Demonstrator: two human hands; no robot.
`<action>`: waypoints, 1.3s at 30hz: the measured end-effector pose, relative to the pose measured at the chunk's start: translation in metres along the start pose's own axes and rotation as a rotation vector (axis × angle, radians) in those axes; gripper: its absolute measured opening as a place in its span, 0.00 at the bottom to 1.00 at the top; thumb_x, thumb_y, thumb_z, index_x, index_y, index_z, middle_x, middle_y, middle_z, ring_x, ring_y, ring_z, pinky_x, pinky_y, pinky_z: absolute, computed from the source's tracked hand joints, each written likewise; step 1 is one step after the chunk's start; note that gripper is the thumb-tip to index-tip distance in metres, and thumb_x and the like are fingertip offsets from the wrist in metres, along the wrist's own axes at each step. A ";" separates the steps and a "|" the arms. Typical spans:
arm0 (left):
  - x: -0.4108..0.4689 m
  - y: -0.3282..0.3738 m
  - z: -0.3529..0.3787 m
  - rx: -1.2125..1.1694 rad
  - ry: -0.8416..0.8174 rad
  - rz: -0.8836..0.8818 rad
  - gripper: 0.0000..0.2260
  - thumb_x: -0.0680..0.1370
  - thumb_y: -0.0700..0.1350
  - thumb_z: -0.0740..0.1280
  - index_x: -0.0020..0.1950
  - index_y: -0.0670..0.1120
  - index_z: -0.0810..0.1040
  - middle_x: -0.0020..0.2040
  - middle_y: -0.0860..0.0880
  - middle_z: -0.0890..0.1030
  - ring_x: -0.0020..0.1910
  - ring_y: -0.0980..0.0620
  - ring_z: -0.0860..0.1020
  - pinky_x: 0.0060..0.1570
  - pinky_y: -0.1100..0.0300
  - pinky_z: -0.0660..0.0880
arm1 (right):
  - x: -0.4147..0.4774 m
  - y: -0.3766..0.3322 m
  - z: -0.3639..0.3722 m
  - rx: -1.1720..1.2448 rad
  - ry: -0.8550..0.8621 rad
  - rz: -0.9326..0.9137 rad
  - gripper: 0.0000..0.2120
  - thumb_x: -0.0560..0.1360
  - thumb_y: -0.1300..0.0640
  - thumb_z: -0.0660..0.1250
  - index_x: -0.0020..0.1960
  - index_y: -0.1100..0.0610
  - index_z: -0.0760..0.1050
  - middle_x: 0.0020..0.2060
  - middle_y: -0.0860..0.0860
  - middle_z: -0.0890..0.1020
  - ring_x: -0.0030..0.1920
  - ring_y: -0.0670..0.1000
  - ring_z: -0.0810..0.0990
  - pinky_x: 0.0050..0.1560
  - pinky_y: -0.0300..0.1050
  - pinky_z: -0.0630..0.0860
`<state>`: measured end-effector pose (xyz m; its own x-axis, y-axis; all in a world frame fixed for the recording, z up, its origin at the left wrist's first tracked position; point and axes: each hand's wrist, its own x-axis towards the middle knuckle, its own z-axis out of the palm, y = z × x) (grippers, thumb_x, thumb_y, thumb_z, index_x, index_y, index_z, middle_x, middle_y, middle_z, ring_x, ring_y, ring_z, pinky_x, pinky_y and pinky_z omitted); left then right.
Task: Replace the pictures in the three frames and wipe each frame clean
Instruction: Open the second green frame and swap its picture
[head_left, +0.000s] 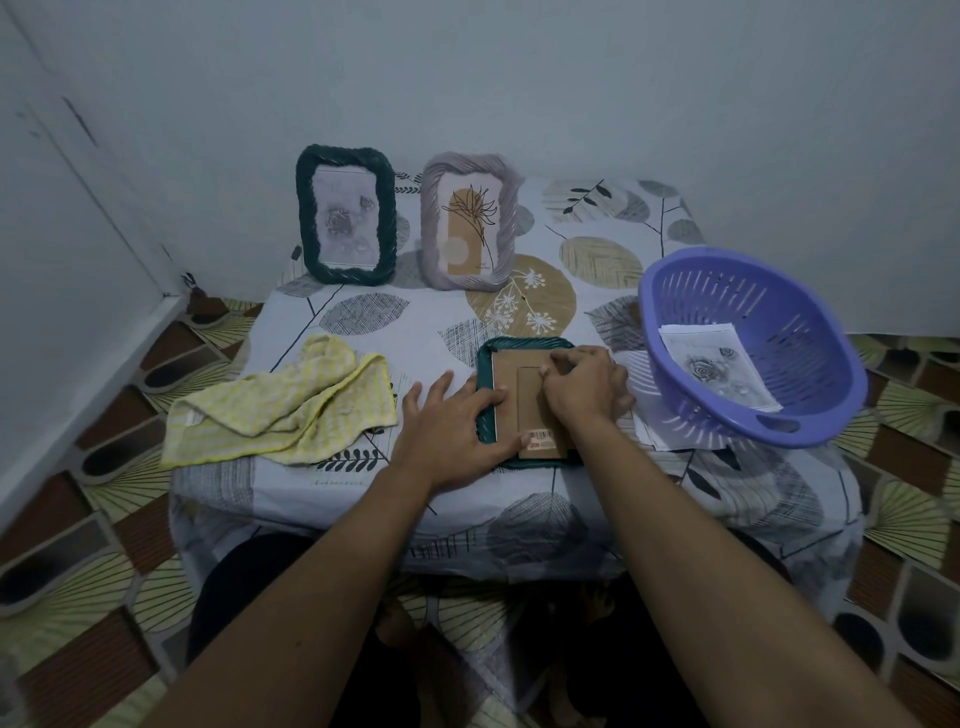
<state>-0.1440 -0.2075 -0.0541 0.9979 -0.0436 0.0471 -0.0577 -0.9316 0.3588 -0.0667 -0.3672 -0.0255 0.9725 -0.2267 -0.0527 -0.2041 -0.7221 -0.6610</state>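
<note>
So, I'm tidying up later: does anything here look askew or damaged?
The purple basket sits tilted on loose papers near the table's right edge; the yellow cloth lies crumpled. No damage shows.

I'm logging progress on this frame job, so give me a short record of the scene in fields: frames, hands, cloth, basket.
standing frames: dark green frame and grey frame, upright at the back of the table, each with a picture
frame in work: teal frame face down, brown backing up
left hand: flat on the teal frame's left edge
right hand: fingers curled on the backing; grip unclear
cloth: yellow cloth, crumpled, left of the hands
basket: purple basket, on the right, holding a rose picture
</note>
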 end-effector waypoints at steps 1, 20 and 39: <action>0.000 0.000 0.000 -0.002 0.003 0.002 0.34 0.72 0.76 0.55 0.73 0.61 0.67 0.77 0.54 0.65 0.79 0.46 0.55 0.74 0.39 0.47 | 0.000 0.000 0.001 0.001 0.005 0.000 0.14 0.76 0.49 0.70 0.62 0.44 0.79 0.68 0.47 0.73 0.70 0.55 0.66 0.69 0.56 0.60; 0.000 -0.001 0.002 0.008 0.015 0.002 0.33 0.72 0.77 0.55 0.72 0.62 0.66 0.77 0.54 0.66 0.78 0.46 0.56 0.74 0.40 0.48 | -0.006 0.022 -0.015 -0.229 -0.237 -0.277 0.24 0.81 0.42 0.57 0.77 0.42 0.63 0.78 0.49 0.62 0.76 0.58 0.58 0.73 0.59 0.54; -0.005 -0.011 -0.012 -0.177 0.051 0.149 0.23 0.68 0.70 0.59 0.54 0.63 0.84 0.60 0.61 0.79 0.65 0.51 0.70 0.64 0.45 0.64 | -0.029 0.037 -0.007 -0.474 -0.279 -0.423 0.30 0.82 0.37 0.46 0.82 0.44 0.46 0.82 0.47 0.46 0.80 0.59 0.48 0.75 0.59 0.49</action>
<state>-0.1482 -0.1924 -0.0471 0.9755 -0.1535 0.1575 -0.2129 -0.8385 0.5016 -0.1037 -0.3921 -0.0433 0.9586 0.2685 -0.0951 0.2344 -0.9332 -0.2723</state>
